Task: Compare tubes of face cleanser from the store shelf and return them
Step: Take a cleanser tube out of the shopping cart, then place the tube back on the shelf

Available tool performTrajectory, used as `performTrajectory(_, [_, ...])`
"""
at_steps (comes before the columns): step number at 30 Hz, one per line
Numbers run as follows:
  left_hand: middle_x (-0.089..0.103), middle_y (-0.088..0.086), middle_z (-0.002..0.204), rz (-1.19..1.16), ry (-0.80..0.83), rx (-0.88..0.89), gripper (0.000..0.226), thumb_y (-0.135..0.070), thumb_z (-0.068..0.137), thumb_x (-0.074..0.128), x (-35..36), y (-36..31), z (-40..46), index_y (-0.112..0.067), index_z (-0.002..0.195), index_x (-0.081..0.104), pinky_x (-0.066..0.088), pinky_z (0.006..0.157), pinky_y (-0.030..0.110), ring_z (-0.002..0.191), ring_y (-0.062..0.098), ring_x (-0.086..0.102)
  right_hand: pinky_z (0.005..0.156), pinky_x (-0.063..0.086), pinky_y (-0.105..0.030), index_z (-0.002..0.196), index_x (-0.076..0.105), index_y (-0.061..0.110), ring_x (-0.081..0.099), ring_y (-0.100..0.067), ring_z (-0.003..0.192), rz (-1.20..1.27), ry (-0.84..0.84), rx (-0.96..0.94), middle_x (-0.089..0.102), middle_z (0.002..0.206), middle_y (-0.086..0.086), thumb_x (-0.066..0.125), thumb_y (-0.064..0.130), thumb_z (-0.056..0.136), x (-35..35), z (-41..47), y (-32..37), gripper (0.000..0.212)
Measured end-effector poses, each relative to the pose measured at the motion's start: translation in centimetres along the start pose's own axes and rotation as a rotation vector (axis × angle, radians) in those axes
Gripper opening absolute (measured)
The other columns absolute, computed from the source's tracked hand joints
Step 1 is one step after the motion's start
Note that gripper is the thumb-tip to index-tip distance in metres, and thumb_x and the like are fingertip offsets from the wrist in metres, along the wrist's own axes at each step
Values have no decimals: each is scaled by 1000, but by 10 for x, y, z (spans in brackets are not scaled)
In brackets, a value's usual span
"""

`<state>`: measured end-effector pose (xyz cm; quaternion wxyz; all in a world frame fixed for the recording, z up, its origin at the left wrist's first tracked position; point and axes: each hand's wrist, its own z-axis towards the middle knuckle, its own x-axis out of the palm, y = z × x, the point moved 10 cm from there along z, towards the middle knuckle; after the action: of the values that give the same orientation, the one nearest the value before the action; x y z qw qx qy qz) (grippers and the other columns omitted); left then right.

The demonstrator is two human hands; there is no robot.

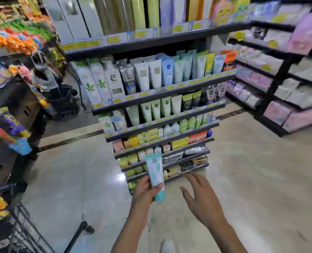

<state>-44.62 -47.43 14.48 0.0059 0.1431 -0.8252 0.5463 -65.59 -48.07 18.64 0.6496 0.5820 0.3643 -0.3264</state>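
Observation:
My left hand [145, 191] grips a pale blue cleanser tube [155, 173] with a teal cap pointing down, its printed back facing me. The tube stands upright in front of the low shelves. To its right, my right hand [199, 196] hovers with fingers spread and holds nothing. Several rows of cleanser tubes [157, 75] stand on the dark shelf unit [162, 94] ahead, white, blue and green ones side by side.
A shopping cart [14, 227] stands at the lower left. Another person with a black basket [60, 99] is in the aisle at the left. Shelving with packets [282, 84] runs along the right. Pale tiled floor lies between.

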Motion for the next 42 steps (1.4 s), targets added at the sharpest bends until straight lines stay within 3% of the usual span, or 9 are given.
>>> performTrajectory(7, [78,-9,109,-5,50,19,43,-3,85,78,75,-9,44,-24,121,65,60,85,41,100,17,75,114,41,-36,150,47,31,39,-17,143,-5,-1,58,47,154,6,50,49,102,-26,42,-63,52])
performTrajectory(11, [76,-2,117,-10,42,29,48,-5,84,79,112,-15,82,-19,128,64,59,91,50,107,23,72,114,40,-35,149,47,32,39,-16,143,0,-6,48,47,153,6,54,46,100,-44,83,-90,52])
performTrajectory(18, [78,-7,107,-75,17,35,39,-2,85,78,170,-41,141,-25,114,66,57,96,53,104,23,73,110,38,-26,147,51,29,42,-12,140,-33,-11,14,47,150,9,58,41,100,-88,166,-114,49])
performTrajectory(23, [77,-6,113,-60,-8,43,49,-6,85,80,197,-58,172,-21,129,63,56,98,54,107,21,72,110,41,-31,147,53,27,43,-15,139,-41,-8,-41,50,149,6,59,41,100,-101,215,-131,49])
performTrajectory(27, [78,-6,107,-40,-15,60,40,-4,87,78,217,-73,194,-25,119,65,57,96,53,104,22,74,108,46,-35,144,53,29,44,-17,138,-24,2,-75,51,148,4,58,40,98,-107,253,-150,47])
performTrajectory(32, [78,-6,109,-50,-58,87,42,-3,87,76,246,-93,220,-24,122,64,58,94,47,103,20,74,110,43,-36,145,54,27,42,-20,139,25,-16,-132,50,149,2,60,37,99,-124,302,-168,47])
performTrajectory(37, [77,-5,112,-105,-124,72,48,-1,86,77,285,-102,246,-23,127,63,56,98,49,106,20,73,112,42,-37,148,49,33,39,-21,144,-19,81,-142,44,155,0,58,43,100,-127,354,-204,50])
performTrajectory(39, [78,0,112,-150,-146,80,53,1,83,79,300,-129,269,-17,129,63,55,99,51,106,25,73,108,47,-39,149,48,37,43,-23,142,-52,42,-270,44,155,1,56,47,99,-147,386,-189,52])
performTrajectory(42, [77,3,113,-111,-192,101,48,1,86,76,322,-131,282,-15,129,64,56,97,51,106,29,72,102,51,-42,146,53,29,51,-28,135,-70,71,-311,53,147,-4,55,47,100,-152,410,-211,50])
